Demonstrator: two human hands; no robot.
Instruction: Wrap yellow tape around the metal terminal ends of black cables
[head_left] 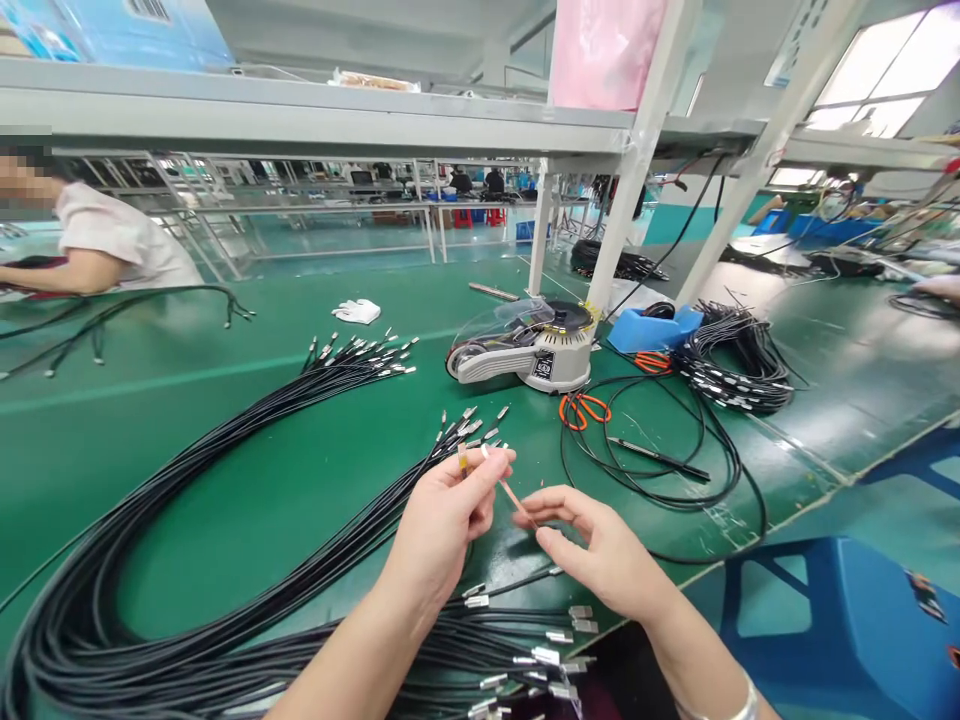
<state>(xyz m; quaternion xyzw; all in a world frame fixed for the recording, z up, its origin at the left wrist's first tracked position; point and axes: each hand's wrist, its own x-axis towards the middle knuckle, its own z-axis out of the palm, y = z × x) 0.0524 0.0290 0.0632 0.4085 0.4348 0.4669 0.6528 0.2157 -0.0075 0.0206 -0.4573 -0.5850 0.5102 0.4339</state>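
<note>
My left hand (450, 505) is closed, thumb against fingers, on the end of a black cable; its metal connector (462, 458) stands above the fingers with a bit of yellow on it. From the left fingertips a thin copper-coloured strip (514, 496) slants down to my right hand (592, 550). The right thumb and fingers, lightly curled, meet around the strip's lower end. Beside and below the hands lie bundles of black cables (217, 450) with silver connectors (546, 656). A grey tape dispenser (525, 350) with a round dark top stands beyond the hands.
Orange-handled scissors (585, 411), a black pen-like tool (660, 458) and looped cable lie to the right. Past them are a blue holder (652, 328) and a coiled cable bundle (739, 360). A white glove (357, 311) lies behind. A co-worker (120, 240) sits at left; a blue stool (855, 620) stands at right.
</note>
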